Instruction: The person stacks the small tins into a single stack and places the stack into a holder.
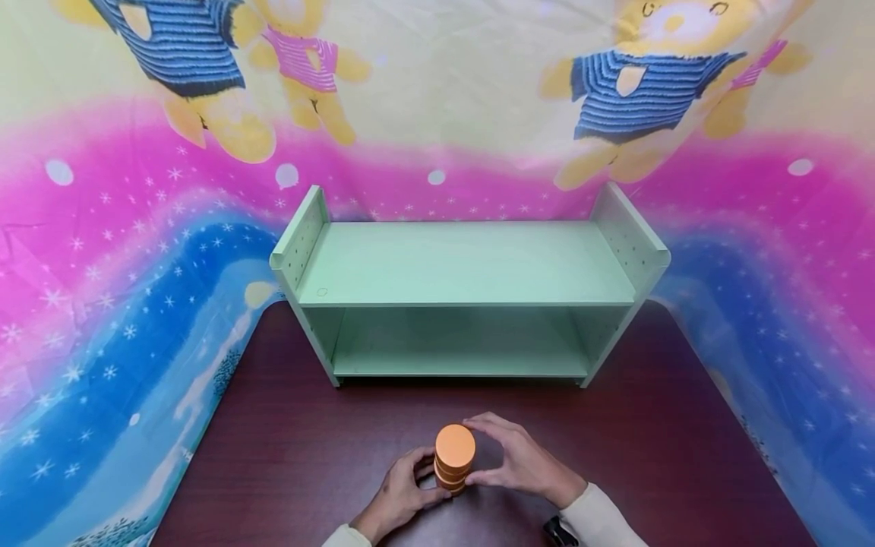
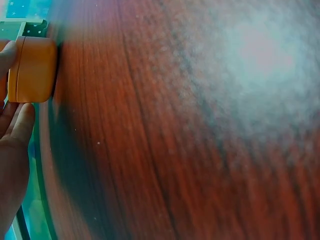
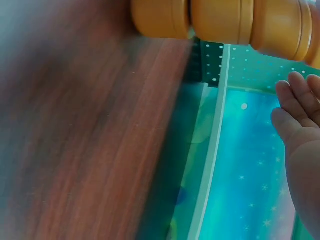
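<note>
Several round orange lidded tins (image 1: 454,447) stand stacked upright on the table, below the middle of the head view. My left hand (image 1: 399,490) holds the lower part of the stack from the left, thumb in front and fingers behind. In the left wrist view, that hand's thumb and fingers grip the bottom tin (image 2: 37,70). My right hand (image 1: 522,460) is at the stack's right side, forefinger by the top lid and thumb lower down. The right wrist view shows the stacked tins (image 3: 220,20) lying above that hand (image 3: 305,145), a gap between them and its loosely extended fingers.
A pale green two-tier shelf (image 1: 465,262) stands at the back of the dark red-brown wooden table (image 1: 294,456), behind the stack. A cloth (image 1: 89,266) printed with bears and snowflakes hangs behind and along both sides of the table.
</note>
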`<state>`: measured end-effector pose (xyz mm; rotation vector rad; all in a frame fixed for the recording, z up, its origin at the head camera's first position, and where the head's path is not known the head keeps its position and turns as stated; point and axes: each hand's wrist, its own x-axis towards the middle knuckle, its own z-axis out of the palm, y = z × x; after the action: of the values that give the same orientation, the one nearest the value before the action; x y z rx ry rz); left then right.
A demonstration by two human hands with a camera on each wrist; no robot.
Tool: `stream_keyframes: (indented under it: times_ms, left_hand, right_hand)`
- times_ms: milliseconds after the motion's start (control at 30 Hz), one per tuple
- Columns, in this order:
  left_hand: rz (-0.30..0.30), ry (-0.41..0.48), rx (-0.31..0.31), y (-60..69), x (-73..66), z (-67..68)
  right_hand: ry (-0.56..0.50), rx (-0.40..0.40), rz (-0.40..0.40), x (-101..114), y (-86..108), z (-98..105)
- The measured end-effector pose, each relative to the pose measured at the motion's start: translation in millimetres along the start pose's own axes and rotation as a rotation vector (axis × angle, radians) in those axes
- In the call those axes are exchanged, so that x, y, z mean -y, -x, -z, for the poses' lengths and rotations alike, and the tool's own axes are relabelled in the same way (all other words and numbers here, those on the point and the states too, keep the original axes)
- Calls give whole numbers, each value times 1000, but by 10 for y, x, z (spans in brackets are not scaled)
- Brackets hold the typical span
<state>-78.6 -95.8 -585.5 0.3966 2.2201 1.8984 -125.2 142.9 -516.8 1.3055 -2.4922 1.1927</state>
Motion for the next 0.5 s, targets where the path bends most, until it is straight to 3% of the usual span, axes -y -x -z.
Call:
stream_keyframes:
  times_ms: [367, 500]
  left_hand:
    - [-39, -29, 17, -4, 16, 19]
    - [-28, -22, 19, -3, 10, 19]
  right_hand:
    - [-3, -9, -14, -80, 85, -85]
    - [-3, -12, -32, -102, 114, -122]
